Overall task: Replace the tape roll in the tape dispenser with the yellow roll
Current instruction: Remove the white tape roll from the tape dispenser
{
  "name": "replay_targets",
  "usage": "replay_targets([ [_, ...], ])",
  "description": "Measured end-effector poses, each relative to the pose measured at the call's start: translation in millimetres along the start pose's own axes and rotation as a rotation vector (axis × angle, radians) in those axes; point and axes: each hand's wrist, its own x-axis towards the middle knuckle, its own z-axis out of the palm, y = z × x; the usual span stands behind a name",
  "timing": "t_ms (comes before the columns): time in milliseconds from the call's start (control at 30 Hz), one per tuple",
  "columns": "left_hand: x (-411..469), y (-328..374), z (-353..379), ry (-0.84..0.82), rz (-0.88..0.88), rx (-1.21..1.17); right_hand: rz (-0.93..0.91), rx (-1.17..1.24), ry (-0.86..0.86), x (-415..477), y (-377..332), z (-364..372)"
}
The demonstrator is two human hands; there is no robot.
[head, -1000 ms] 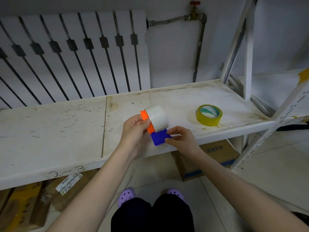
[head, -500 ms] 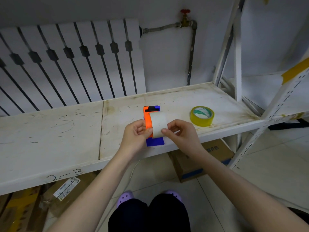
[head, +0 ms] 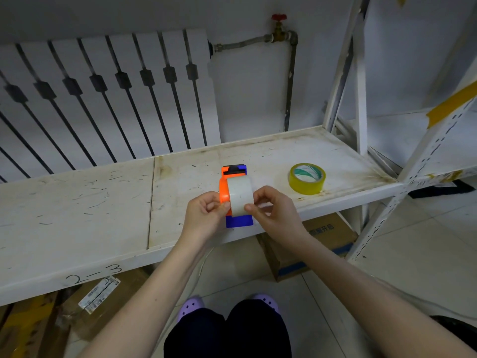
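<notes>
An orange and blue tape dispenser (head: 224,188) with a whitish tape roll (head: 240,193) on it is held over the front of the white shelf (head: 103,202). My left hand (head: 205,214) grips the dispenser's orange left side, thumb at the roll's lower edge. My right hand (head: 275,214) pinches the roll's right side with thumb and fingers. The blue handle (head: 238,220) sticks out below both hands. The yellow tape roll (head: 306,182) lies flat on the shelf, to the right of my hands and apart from them.
A radiator (head: 103,99) and a pipe with a red valve (head: 280,20) stand behind the shelf. White rack uprights (head: 360,99) rise at the right. Cardboard boxes (head: 309,244) sit on the floor under the shelf. My knees and purple shoes are below.
The dispenser turned from tilted sideways to pointing away from me. My right hand left the blue handle and took the whitish roll's right side. The view shifted slightly.
</notes>
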Motion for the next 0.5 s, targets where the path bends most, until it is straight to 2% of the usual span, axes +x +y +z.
replay_targets([
  [67,2.3,-3.9,-4.4,-0.035,0.004,0.050,-0.052,0.015,-0.084,4.3,1.9,-4.6],
  [167,1.2,-11.1,-8.5,-0.111,-0.009,0.032,-0.064,-0.028,-0.309,14.5,10.1,-6.8],
  [267,1.2,-20.9,-9.8,-0.158,-0.054,0.062,-0.065,-0.152,-0.323,21.2,22.1,2.5],
  [400,11.1,-24.7,-23.0,-0.192,0.087,0.368,-0.035,-0.121,-0.334,20.9,30.1,3.8],
  [500,19.1,-17.4,-32.5,-0.449,0.191,0.652,-0.063,-0.070,-0.363,21.1,30.0,3.5],
])
